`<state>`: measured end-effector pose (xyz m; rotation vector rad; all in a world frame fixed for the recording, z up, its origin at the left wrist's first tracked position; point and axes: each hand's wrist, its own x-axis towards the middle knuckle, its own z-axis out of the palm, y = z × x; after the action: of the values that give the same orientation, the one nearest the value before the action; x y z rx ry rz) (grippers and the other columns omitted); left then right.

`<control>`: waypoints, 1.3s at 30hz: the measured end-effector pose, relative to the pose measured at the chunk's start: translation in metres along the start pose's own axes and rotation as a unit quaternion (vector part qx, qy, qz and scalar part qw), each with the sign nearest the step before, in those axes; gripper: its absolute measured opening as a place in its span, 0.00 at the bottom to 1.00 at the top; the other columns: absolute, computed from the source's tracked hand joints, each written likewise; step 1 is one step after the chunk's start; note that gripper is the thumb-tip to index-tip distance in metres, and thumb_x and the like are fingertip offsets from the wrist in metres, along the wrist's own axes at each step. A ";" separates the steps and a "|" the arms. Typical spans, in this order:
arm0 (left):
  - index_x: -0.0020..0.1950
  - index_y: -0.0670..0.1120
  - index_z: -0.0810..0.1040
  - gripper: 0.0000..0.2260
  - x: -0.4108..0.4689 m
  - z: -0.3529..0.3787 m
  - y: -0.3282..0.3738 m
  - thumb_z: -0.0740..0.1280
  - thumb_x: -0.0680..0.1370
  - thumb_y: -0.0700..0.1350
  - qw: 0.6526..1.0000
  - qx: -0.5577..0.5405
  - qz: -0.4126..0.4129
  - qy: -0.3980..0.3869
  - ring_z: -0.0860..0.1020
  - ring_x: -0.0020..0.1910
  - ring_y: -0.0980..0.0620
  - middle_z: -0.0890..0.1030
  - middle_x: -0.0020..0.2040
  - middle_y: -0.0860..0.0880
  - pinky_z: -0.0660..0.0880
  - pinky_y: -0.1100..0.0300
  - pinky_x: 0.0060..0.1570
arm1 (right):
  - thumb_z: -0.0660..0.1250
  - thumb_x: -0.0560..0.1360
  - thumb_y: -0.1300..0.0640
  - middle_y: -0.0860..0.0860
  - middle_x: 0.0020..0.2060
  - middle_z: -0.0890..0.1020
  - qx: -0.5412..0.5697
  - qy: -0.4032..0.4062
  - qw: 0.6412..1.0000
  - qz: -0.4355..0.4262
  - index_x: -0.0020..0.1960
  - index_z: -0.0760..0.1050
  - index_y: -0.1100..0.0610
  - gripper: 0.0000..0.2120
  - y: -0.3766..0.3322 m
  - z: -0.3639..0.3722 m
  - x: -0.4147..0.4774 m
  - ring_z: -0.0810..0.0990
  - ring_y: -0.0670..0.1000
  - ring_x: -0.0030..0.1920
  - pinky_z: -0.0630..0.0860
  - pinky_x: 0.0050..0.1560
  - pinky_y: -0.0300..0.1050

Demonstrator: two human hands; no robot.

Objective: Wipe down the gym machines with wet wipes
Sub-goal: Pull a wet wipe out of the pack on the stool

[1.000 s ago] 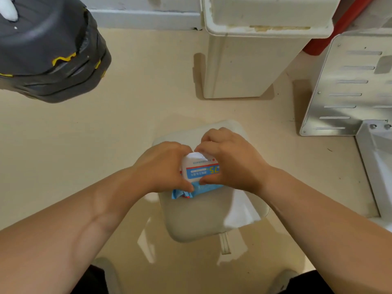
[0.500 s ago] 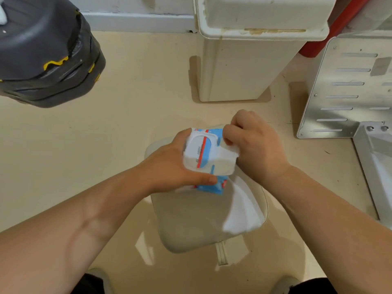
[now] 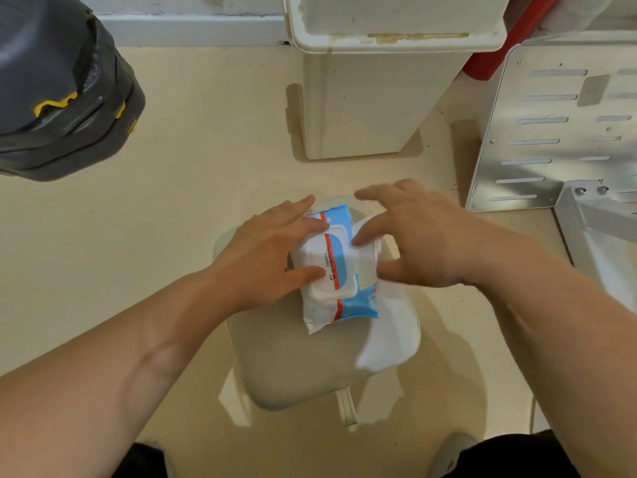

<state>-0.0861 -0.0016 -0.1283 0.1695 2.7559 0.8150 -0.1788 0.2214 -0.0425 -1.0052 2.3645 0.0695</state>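
We steady the wipes pack (image 3: 339, 270) on the padded seat (image 3: 293, 367) with our left hand (image 3: 265, 257), fingers spread flat, so our right hand (image 3: 413, 239), grip apart, can work the lid.

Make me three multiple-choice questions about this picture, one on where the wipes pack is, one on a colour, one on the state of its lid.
1. Where does the wipes pack lie?
A. on the beige padded seat
B. inside the cream bin
C. on the metal plate

2. What colour is the stripe across the pack?
A. green
B. red
C. black

3. How is the pack's flip lid?
A. torn off
B. standing fully open
C. down flat on the pack

Answers: 1 A, the pack rests on the seat between the left hand and the right hand. 2 B, a red band crosses the blue and white wrapper. 3 C, the white lid lies flat under the fingers.
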 end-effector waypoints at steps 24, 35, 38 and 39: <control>0.38 0.46 0.77 0.14 0.012 0.026 0.069 0.68 0.78 0.55 0.995 0.064 -0.075 0.016 0.76 0.38 0.49 0.75 0.38 0.51 0.74 0.53 0.41 | 0.62 0.75 0.69 0.48 0.65 0.78 0.290 0.162 0.942 0.041 0.66 0.81 0.53 0.24 0.014 0.044 0.039 0.75 0.42 0.58 0.66 0.58 0.30; 0.35 0.48 0.68 0.14 0.021 0.026 0.084 0.66 0.76 0.53 0.987 0.119 -0.109 0.007 0.70 0.37 0.50 0.66 0.33 0.53 0.66 0.58 0.38 | 0.66 0.79 0.56 0.47 0.62 0.71 0.196 0.132 0.971 0.043 0.70 0.76 0.46 0.20 0.016 0.036 0.000 0.72 0.49 0.60 0.71 0.60 0.45; 0.36 0.46 0.71 0.12 0.023 0.025 0.090 0.66 0.75 0.52 0.986 0.123 -0.112 0.004 0.70 0.36 0.49 0.66 0.31 0.52 0.67 0.57 0.37 | 0.66 0.80 0.54 0.47 0.61 0.69 0.180 0.109 0.976 0.059 0.72 0.74 0.44 0.21 0.016 0.038 -0.007 0.71 0.50 0.58 0.72 0.57 0.45; 0.37 0.46 0.71 0.12 0.024 0.025 0.092 0.66 0.76 0.51 0.985 0.126 -0.114 0.002 0.70 0.35 0.49 0.67 0.31 0.52 0.67 0.57 0.37 | 0.67 0.79 0.53 0.47 0.60 0.69 0.179 0.100 0.976 0.067 0.72 0.73 0.42 0.22 0.017 0.039 -0.008 0.71 0.50 0.57 0.72 0.56 0.44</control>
<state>-0.0986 0.0920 -0.1030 -0.1005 2.8054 0.4087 -0.1671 0.2485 -0.0744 -0.7048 2.5024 -0.4119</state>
